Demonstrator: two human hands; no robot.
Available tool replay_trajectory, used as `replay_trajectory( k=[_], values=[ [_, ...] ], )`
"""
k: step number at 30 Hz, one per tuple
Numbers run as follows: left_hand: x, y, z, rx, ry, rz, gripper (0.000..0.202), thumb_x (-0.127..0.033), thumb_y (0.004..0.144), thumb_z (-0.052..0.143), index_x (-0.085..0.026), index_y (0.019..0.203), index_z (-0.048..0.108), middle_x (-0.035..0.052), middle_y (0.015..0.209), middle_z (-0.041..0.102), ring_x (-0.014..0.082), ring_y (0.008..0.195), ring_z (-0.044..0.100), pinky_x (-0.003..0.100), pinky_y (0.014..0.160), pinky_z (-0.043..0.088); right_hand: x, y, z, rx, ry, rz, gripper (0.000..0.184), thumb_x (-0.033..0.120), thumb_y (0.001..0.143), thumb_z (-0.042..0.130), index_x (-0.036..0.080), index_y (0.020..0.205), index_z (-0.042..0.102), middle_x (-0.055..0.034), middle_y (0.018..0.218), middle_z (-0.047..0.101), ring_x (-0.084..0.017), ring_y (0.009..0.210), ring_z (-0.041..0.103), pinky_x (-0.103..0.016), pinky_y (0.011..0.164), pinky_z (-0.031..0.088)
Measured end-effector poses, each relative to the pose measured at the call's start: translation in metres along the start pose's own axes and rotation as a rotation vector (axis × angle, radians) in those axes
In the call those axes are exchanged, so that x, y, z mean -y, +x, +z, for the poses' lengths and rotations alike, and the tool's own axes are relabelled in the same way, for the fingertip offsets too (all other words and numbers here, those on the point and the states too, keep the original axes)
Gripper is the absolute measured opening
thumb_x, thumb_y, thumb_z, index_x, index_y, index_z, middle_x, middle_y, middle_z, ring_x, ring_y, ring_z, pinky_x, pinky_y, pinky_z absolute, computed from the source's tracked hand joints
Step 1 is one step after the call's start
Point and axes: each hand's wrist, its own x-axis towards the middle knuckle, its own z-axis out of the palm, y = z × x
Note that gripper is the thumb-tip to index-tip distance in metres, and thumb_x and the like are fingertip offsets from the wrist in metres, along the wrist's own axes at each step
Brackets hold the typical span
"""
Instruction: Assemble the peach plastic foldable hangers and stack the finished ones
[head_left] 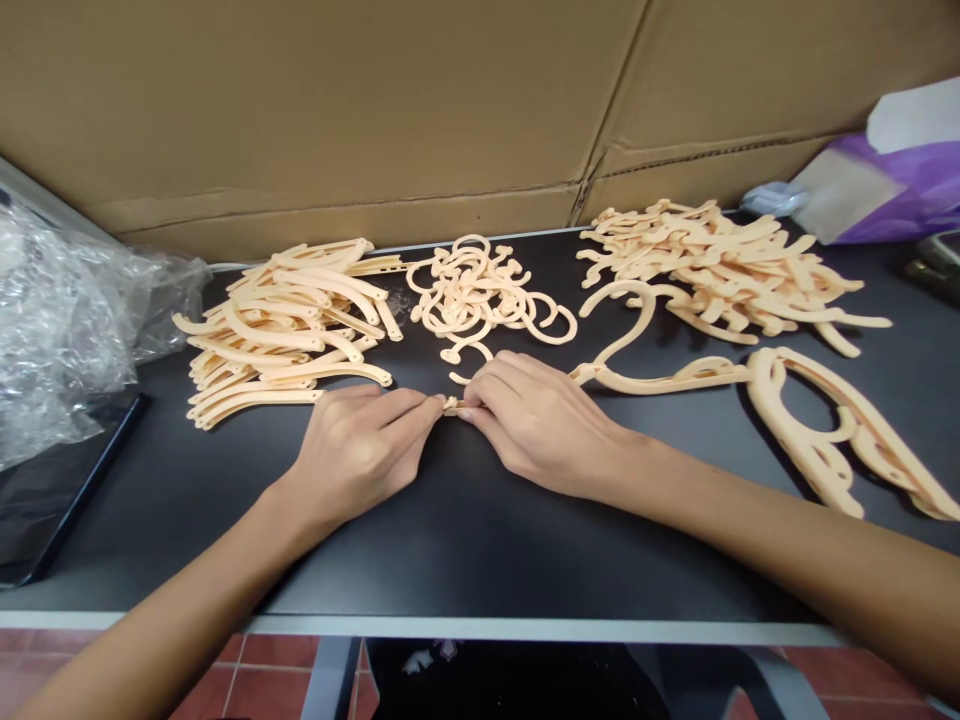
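Observation:
My left hand [367, 440] and my right hand [547, 425] meet near the middle of the black table [480, 560]. Between their fingertips both pinch a small cream plastic piece [452, 406]; most of it is covered by the fingers, so its exact kind is unclear. Just beyond the right hand lies a cream clothes hanger [637, 380] with its hook [641, 320] turned away from me. A loose hook [469, 352] rests close behind the fingertips. Left of it, a pile of curved hanger arms [292, 320] reaches up to my left hand.
Loose hooks [480, 290] are heaped at the back centre, and more hanger arms [720, 265] at the back right. A folded hanger [810, 450] lies at right. Clear plastic wrap [67, 320] covers the left side. Cardboard [337, 110] stands behind; a purple package [915, 190] sits far right.

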Motion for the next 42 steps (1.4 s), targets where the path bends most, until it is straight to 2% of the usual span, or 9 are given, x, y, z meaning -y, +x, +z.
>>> replay_trajectory(
  k=[4, 11, 17, 23, 28, 31, 35, 38, 42],
  values=[
    [0.003, 0.0, -0.004, -0.006, 0.013, 0.02, 0.015, -0.006, 0.083, 0.07, -0.014, 0.096, 0.07, 0.0013, 0.084, 0.078, 0.0129, 0.053, 0.058, 0.029, 0.051, 0.044, 0.0, 0.0, -0.002, 0.015, 0.013, 0.013, 0.026, 0.018, 0.099, 0.047, 0.01, 0.084, 0.066, -0.0106, 0.081, 0.068, -0.022, 0.076, 0.059, -0.035, 0.071, 0.047],
    [0.008, -0.002, -0.005, -0.033, 0.001, 0.024, 0.015, -0.008, 0.082, 0.072, -0.016, 0.095, 0.071, 0.0013, 0.085, 0.078, 0.0138, 0.058, 0.061, 0.029, 0.055, 0.044, 0.0, 0.0, -0.004, 0.042, 0.054, 0.051, 0.022, 0.018, 0.098, 0.05, 0.01, 0.084, 0.065, -0.01, 0.082, 0.068, -0.02, 0.075, 0.059, -0.034, 0.073, 0.046],
    [0.006, -0.003, -0.003, 0.016, -0.036, 0.036, 0.014, -0.007, 0.085, 0.068, -0.015, 0.097, 0.068, 0.002, 0.084, 0.077, 0.0117, 0.051, 0.056, 0.028, 0.052, 0.043, 0.0, -0.001, -0.004, 0.039, 0.036, 0.017, 0.024, 0.017, 0.099, 0.048, 0.01, 0.083, 0.065, -0.0099, 0.081, 0.067, -0.021, 0.075, 0.058, -0.035, 0.071, 0.045],
    [0.001, 0.001, -0.008, 0.087, -0.084, 0.04, 0.01, -0.006, 0.091, 0.06, -0.012, 0.088, 0.068, 0.0051, 0.077, 0.073, 0.0139, 0.058, 0.062, 0.028, 0.055, 0.048, 0.0, -0.002, -0.001, 0.034, -0.01, -0.024, 0.025, 0.016, 0.099, 0.047, 0.009, 0.083, 0.066, -0.0107, 0.081, 0.067, -0.022, 0.076, 0.056, -0.036, 0.07, 0.044],
    [-0.003, 0.006, -0.013, 0.131, -0.078, 0.059, 0.017, -0.006, 0.092, 0.056, -0.011, 0.081, 0.069, 0.003, 0.065, 0.064, 0.0136, 0.051, 0.052, 0.029, 0.051, 0.043, 0.001, -0.002, -0.001, 0.035, -0.018, -0.045, 0.026, 0.014, 0.099, 0.045, 0.009, 0.083, 0.065, -0.0119, 0.081, 0.066, -0.022, 0.077, 0.055, -0.036, 0.07, 0.043],
    [-0.004, 0.007, -0.015, 0.187, -0.074, 0.037, 0.024, -0.007, 0.093, 0.053, -0.012, 0.077, 0.069, 0.0006, 0.059, 0.055, 0.0128, 0.048, 0.045, 0.029, 0.049, 0.038, 0.001, -0.002, -0.002, 0.037, -0.016, -0.054, 0.029, 0.015, 0.1, 0.043, 0.01, 0.083, 0.065, -0.0122, 0.081, 0.066, -0.022, 0.078, 0.054, -0.036, 0.07, 0.043],
    [-0.003, 0.007, -0.017, 0.234, -0.155, -0.028, 0.026, -0.009, 0.095, 0.051, -0.014, 0.077, 0.07, -0.001, 0.058, 0.05, 0.012, 0.048, 0.044, 0.029, 0.047, 0.033, 0.001, -0.002, -0.001, 0.045, -0.009, -0.057, 0.031, 0.017, 0.102, 0.04, 0.012, 0.083, 0.064, -0.012, 0.081, 0.066, -0.023, 0.078, 0.054, -0.036, 0.07, 0.042],
    [-0.002, 0.006, -0.018, 0.22, -0.223, -0.073, 0.026, -0.011, 0.095, 0.052, -0.015, 0.079, 0.072, -0.0011, 0.058, 0.051, 0.0115, 0.049, 0.045, 0.028, 0.047, 0.032, 0.001, -0.002, -0.001, 0.053, -0.018, -0.068, 0.03, 0.017, 0.102, 0.041, 0.011, 0.084, 0.065, -0.012, 0.082, 0.066, -0.022, 0.079, 0.054, -0.036, 0.07, 0.041],
    [0.001, 0.005, -0.018, 0.243, -0.305, -0.135, 0.024, -0.014, 0.095, 0.054, -0.015, 0.084, 0.074, 0.0005, 0.061, 0.06, 0.0115, 0.052, 0.051, 0.026, 0.05, 0.038, 0.0, -0.001, -0.002, 0.048, -0.039, -0.105, 0.029, 0.016, 0.101, 0.043, 0.011, 0.083, 0.065, -0.0111, 0.082, 0.066, -0.022, 0.078, 0.054, -0.035, 0.07, 0.04]
  ],
)
